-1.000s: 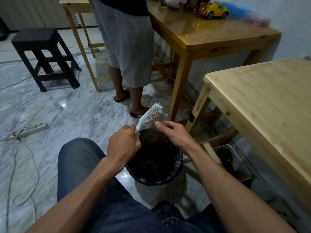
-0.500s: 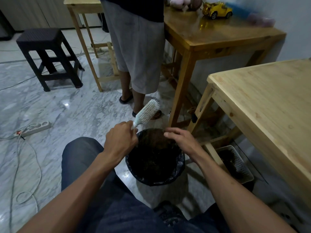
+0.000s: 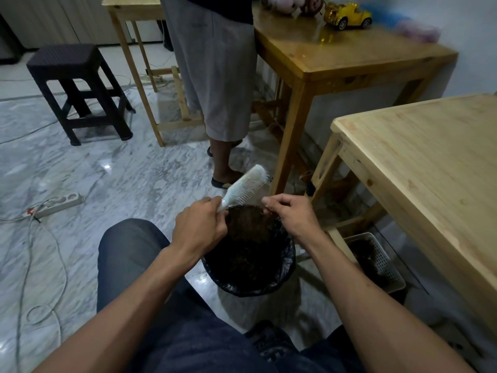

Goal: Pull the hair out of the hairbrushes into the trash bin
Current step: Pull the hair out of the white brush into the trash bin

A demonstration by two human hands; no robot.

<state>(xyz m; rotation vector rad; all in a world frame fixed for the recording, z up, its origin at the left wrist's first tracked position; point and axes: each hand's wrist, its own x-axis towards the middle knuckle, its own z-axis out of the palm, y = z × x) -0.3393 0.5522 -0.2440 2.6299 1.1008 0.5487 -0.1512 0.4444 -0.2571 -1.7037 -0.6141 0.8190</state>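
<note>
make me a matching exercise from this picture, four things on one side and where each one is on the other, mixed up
Things:
1. hairbrush
2. trash bin
3. yellow toy car
4. power strip

Places:
A. on the darker wooden table at the back
B. on the marble floor to the left, with cables
C. on the floor between the seated person's knees, lined with a black bag
D. held by its handle in the left hand, above the bin's far rim

Pairs: 1-D, 2-C, 3-A, 4-B
</note>
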